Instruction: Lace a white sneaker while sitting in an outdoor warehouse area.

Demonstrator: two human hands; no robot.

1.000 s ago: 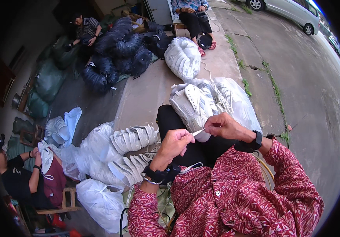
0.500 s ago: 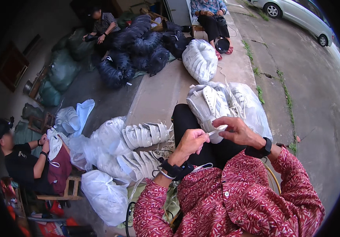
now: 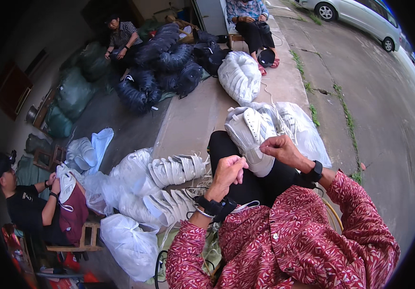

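Observation:
A white shoe upper [image 3: 250, 137], with a row of lace holes, lies over my knees. My right hand [image 3: 284, 151] is beside it, thumb and fingertips pinched together near its lower right edge. Whatever is in that pinch is too small to make out. Lower left of the upper, my left hand [image 3: 229, 174] is closed, with the fingers curled and the thumb against them. What it holds, if anything, is hidden. Beyond my right hand, pale laces [image 3: 284, 123] hang beside more white uppers in a clear plastic bag [image 3: 303, 135].
Stacked white uppers [image 3: 176, 168] and a filled white bag [image 3: 129, 243] lie to my left. Another bundle of uppers [image 3: 240, 77] stands ahead, near dark bundles [image 3: 164, 62]. Co-workers sit at left, far left and ahead. A car [image 3: 356, 19] stands far right.
The white strip stretched between my fingers no longer shows. My hands have moved slightly apart, the right one up beside the upper and the left one a little to the left.

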